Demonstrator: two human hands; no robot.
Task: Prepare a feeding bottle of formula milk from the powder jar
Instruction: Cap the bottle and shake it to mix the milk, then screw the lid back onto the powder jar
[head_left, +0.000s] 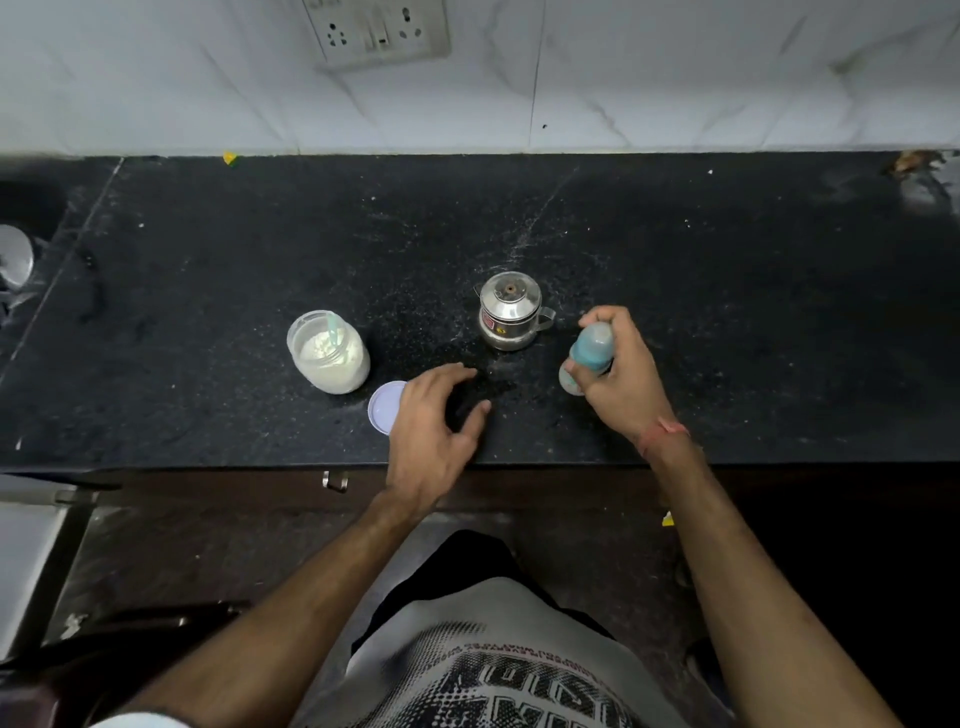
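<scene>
An open clear powder jar (328, 352) of white powder stands on the black counter (208, 291), a pale green scoop handle sticking out of it. Its white lid (383, 406) lies flat just right of the jar, partly under my left hand (435, 423). That hand hovers low over the counter with fingers spread and nothing in it. My right hand (621, 376) grips a feeding bottle (589, 353) with a blue cap, tilted, its base near the counter. A small steel kettle (510, 318) with its lid on stands between my hands, further back.
A white marbled wall with a socket plate (378, 31) rises behind the counter. A steel object (14, 258) sits at the far left edge. Below the counter's front edge there is a drawer handle (336, 480).
</scene>
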